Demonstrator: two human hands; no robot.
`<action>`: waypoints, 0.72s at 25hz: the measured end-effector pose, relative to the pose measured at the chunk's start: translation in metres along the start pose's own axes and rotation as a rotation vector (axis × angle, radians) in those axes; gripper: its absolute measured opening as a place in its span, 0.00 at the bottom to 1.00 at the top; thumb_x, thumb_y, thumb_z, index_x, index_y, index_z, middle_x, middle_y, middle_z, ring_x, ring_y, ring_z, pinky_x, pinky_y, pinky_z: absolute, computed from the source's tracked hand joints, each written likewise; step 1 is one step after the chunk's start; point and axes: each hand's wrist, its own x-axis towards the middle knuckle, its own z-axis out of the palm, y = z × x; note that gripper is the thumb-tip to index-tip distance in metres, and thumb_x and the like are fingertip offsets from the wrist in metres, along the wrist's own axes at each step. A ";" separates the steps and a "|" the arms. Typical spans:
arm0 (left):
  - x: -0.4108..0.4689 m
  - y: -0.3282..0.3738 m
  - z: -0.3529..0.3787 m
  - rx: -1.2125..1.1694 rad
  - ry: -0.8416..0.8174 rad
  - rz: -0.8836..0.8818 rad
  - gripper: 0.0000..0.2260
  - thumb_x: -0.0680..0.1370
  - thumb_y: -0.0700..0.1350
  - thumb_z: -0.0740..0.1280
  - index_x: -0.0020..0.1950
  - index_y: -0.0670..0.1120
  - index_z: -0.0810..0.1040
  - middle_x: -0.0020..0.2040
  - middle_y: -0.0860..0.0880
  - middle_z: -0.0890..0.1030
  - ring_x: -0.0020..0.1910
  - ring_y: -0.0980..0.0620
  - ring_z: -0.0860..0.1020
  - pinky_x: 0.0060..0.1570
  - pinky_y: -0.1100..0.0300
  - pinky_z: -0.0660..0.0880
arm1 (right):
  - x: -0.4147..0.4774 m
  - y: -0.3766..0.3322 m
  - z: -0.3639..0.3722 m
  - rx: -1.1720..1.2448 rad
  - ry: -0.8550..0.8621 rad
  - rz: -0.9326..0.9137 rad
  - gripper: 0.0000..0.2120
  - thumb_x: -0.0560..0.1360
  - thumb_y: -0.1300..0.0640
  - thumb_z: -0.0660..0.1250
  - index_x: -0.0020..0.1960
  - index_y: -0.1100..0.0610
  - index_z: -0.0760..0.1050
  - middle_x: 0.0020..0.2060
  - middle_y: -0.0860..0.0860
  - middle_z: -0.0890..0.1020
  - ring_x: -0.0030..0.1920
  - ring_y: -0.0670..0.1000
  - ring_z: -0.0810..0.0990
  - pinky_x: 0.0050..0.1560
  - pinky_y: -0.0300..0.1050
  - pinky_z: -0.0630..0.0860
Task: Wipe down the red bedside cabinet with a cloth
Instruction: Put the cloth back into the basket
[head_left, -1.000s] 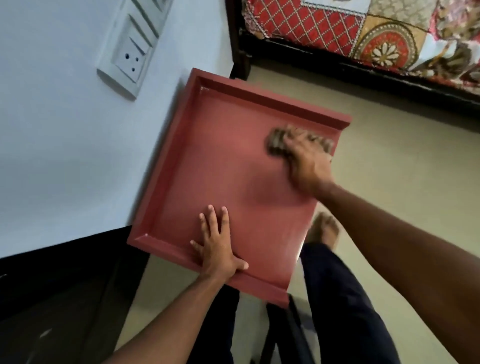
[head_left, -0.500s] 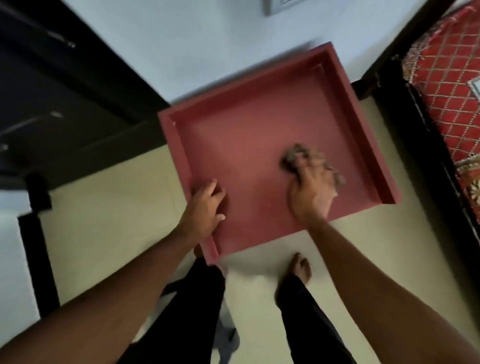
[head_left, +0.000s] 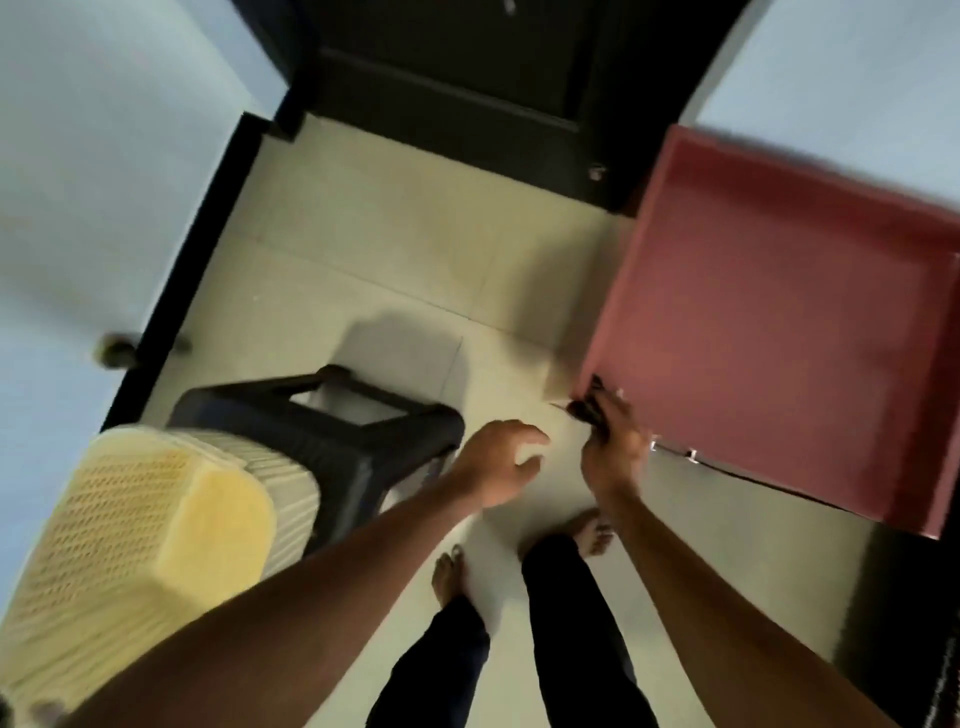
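The red bedside cabinet (head_left: 769, 332) fills the right of the head view, its rimmed top bare. At the cabinet's near left corner my right hand (head_left: 613, 447) grips a dark crumpled cloth (head_left: 587, 405), which pokes out above the fingers. My left hand (head_left: 498, 462) hovers over the floor to the left of it, fingers loosely curled and apart, holding nothing and touching nothing.
A black plastic stool (head_left: 332, 436) stands on the tiled floor at left, with a pale yellow perforated basket (head_left: 145, 535) in front of it. A dark door (head_left: 467, 88) is at the top. My bare feet (head_left: 452, 571) stand below the hands.
The view has swung left, so the cabinet now sits at the right. My right hand slid with the cloth from the middle of the top to its corner. My left hand lifted off the cabinet.
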 end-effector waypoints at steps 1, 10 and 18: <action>-0.023 -0.018 -0.012 -0.080 0.090 -0.098 0.12 0.78 0.43 0.68 0.61 0.45 0.82 0.59 0.49 0.83 0.60 0.51 0.80 0.61 0.66 0.71 | -0.006 -0.017 -0.003 0.197 -0.015 0.205 0.22 0.71 0.68 0.60 0.58 0.50 0.81 0.50 0.57 0.82 0.45 0.60 0.83 0.43 0.56 0.80; -0.256 -0.033 -0.117 -0.680 0.543 -0.264 0.07 0.78 0.37 0.68 0.50 0.47 0.84 0.39 0.53 0.84 0.36 0.56 0.81 0.39 0.65 0.76 | -0.137 -0.250 -0.026 0.905 -0.400 0.184 0.18 0.77 0.71 0.62 0.60 0.54 0.77 0.38 0.46 0.85 0.37 0.46 0.83 0.37 0.42 0.79; -0.363 -0.101 -0.152 -0.427 1.302 -0.629 0.11 0.77 0.46 0.69 0.58 0.54 0.79 0.55 0.56 0.80 0.55 0.54 0.78 0.49 0.57 0.79 | -0.205 -0.407 0.006 0.515 -0.894 -0.262 0.20 0.79 0.65 0.65 0.59 0.41 0.78 0.46 0.52 0.85 0.43 0.55 0.84 0.45 0.59 0.84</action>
